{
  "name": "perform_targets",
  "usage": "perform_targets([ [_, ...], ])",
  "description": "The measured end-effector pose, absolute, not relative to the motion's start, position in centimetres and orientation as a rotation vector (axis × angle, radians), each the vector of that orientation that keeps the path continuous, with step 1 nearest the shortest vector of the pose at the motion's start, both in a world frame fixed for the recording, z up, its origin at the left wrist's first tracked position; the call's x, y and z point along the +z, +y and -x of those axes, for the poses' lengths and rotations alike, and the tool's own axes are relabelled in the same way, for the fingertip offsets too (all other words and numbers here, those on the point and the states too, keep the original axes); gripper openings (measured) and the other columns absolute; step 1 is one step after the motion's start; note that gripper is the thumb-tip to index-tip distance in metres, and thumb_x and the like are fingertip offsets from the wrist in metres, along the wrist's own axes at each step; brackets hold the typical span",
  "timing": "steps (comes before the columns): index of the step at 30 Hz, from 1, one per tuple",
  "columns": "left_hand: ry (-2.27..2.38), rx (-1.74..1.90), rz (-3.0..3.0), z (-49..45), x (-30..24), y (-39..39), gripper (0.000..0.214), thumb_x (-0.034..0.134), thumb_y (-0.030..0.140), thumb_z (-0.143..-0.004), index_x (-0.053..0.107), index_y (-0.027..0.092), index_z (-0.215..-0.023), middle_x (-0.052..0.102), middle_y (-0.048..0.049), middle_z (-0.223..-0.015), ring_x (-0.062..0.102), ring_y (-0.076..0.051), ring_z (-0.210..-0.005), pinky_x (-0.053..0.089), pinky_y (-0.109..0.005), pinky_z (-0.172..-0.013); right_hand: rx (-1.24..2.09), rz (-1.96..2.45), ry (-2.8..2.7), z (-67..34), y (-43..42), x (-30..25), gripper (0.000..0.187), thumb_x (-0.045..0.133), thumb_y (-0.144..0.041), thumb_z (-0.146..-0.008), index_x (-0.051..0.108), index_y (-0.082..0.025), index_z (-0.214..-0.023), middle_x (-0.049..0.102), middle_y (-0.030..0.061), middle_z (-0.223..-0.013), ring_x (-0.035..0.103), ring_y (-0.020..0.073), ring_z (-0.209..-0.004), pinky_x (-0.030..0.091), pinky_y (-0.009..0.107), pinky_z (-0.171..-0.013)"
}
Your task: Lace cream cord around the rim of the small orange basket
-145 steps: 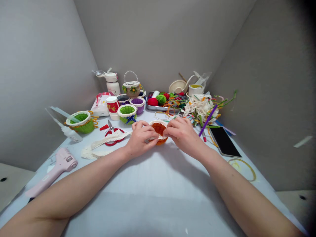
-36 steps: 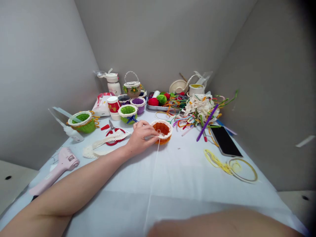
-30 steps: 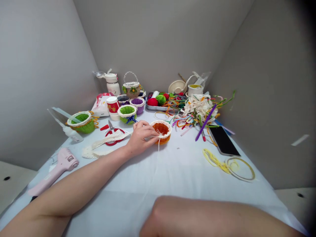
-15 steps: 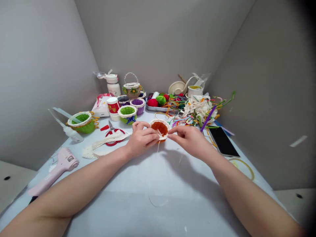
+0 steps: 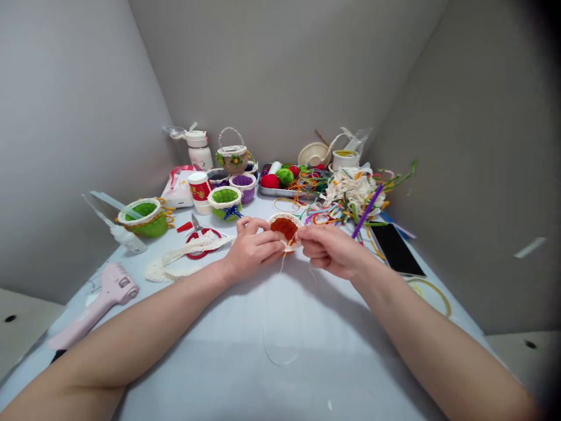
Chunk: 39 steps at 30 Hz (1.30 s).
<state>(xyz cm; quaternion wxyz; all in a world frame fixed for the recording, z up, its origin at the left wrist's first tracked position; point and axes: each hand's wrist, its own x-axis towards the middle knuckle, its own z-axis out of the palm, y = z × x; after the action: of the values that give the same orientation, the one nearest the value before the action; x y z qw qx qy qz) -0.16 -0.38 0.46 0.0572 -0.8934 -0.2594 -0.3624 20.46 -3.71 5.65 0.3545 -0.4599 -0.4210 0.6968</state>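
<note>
A small orange basket (image 5: 284, 227) with a white lace rim stands mid-table between my hands. My left hand (image 5: 258, 245) grips its near left rim, fingertips pressed on the lace. At the right side of the rim, my right hand (image 5: 326, 247) is closed in a pinch with the fingers curled; a white thread seems to run from it, though what exactly lies between the fingertips is too small to make out. White thread (image 5: 283, 363) hangs from the near rim and loops over the table in front.
Red-handled scissors (image 5: 202, 242) and a lace strip (image 5: 170, 257) lie left, near a pink glue gun (image 5: 109, 292). Green baskets (image 5: 144, 219) and a purple basket (image 5: 243, 186) stand behind. A yarn tray (image 5: 284, 192) is at the back; a phone (image 5: 397, 248) lies right.
My right hand has curled its fingers into a tighter pinch and shifted slightly left over the rim. My left hand stays on the basket.
</note>
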Motion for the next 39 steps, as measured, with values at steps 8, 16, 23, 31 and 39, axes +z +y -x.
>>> perform_targets([
  [8, -0.854, -1.09, 2.716, 0.1, 0.7, -0.4, 0.022, 0.056, 0.033, -0.095, 0.075, 0.028, -0.085, 0.075, -0.0019, -0.087, 0.053, -0.022, -0.097, 0.025, -0.044, -0.087, 1.851, 0.958, -0.997, -20.6, -3.6, 5.5, 0.037, 0.074, -0.034, -0.072, 0.04, -0.021, -0.072, 0.014, -0.0119, -0.053, 0.007, 0.0054, -0.048, 0.007, 0.019, -0.041],
  [16, -0.944, -1.18, 2.704, 0.2, 0.5, -0.5, 0.015, 0.061, 0.032, -0.092, 0.075, 0.027, -0.089, 0.075, -0.0023, -0.088, 0.051, -0.024, -0.098, 0.028, -0.044, -0.087, 1.094, 1.408, -1.34, -20.3, -4.1, 5.3, 0.031, 0.068, -0.042, -0.075, 0.063, -0.018, -0.095, 0.042, -0.0074, -0.054, 0.029, 0.0061, -0.045, 0.021, 0.022, -0.044],
  [23, -1.006, -1.255, 2.64, 0.2, 0.4, -0.3, 0.014, 0.063, 0.032, -0.091, 0.075, 0.026, -0.088, 0.074, -0.0022, -0.086, 0.05, -0.024, -0.099, 0.027, -0.045, -0.09, 1.205, 1.413, -1.646, -18.4, -4.7, 2.8, 0.034, 0.067, -0.044, -0.075, 0.074, -0.013, -0.086, 0.064, 0.0034, -0.073, 0.047, 0.0107, -0.062, 0.034, 0.024, -0.057],
  [31, -0.996, -1.232, 2.661, 0.2, 0.2, -0.1, 0.012, 0.064, 0.031, -0.09, 0.075, 0.026, -0.09, 0.074, -0.0026, -0.087, 0.05, -0.024, -0.1, 0.027, -0.045, -0.091, 1.397, 1.298, -1.518, -16.7, -5.8, 1.2, 0.026, 0.064, -0.038, -0.076, 0.06, -0.014, -0.067, 0.045, -0.0048, -0.056, 0.035, 0.0075, -0.055, 0.027, 0.022, -0.054],
  [39, -1.036, -1.251, 2.613, 0.3, 0.2, 0.1, 0.012, 0.065, 0.03, -0.09, 0.076, 0.025, -0.089, 0.074, -0.003, -0.087, 0.051, -0.023, -0.097, 0.027, -0.043, -0.09, 1.773, 1.236, -1.925, -15.5, -9.0, 2.3, 0.023, 0.067, -0.035, -0.075, 0.066, -0.013, -0.07, 0.05, -0.0042, -0.057, 0.037, 0.0066, -0.054, 0.028, 0.021, -0.05],
])
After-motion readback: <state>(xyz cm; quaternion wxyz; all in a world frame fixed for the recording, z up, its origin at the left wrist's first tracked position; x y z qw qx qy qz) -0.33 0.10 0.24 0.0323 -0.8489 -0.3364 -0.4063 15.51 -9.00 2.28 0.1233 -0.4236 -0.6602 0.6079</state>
